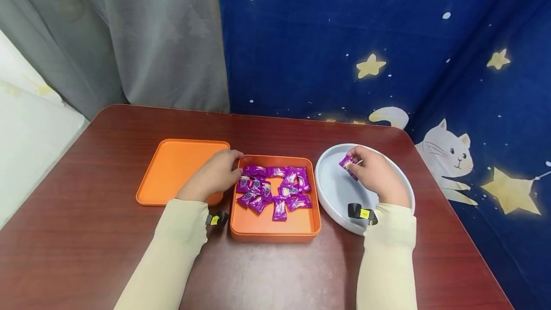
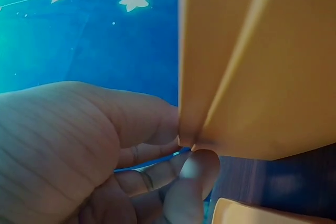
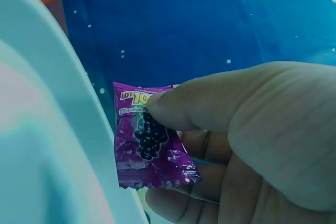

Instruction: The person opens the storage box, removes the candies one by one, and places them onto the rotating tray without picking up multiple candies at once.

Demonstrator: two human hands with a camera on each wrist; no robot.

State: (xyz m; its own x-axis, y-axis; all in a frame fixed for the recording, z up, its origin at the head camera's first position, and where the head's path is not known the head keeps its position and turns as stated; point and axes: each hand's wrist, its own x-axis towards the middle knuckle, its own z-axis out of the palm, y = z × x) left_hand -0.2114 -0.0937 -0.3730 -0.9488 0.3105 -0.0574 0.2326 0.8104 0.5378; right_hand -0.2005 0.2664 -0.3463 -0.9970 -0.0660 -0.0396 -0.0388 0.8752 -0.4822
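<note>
My left hand (image 1: pixel 214 174) holds the back left corner of an orange box (image 1: pixel 275 237). In the left wrist view its thumb and fingertips meet at the corner of the box wall (image 2: pixel 273 66). Several purple-wrapped candies (image 1: pixel 280 208) lie inside the box, mostly toward its back and sides. Over a round white tray (image 1: pixel 337 197), my right hand (image 1: pixel 380 176) pinches one wrapped candy (image 3: pixel 149 148) between thumb and fingers. Dark grapes are printed on its wrapper, which faces the right wrist camera. The tray's raised rim (image 3: pixel 58 51) passes beside this candy in that view.
An orange lid (image 1: pixel 178 169) lies flat to the left of the box, partly behind my left hand. All of this stands on a reddish-brown table (image 1: pixel 86 233). Grey (image 1: pixel 168 37) and blue star-patterned curtains (image 1: pixel 301 47) hang behind it.
</note>
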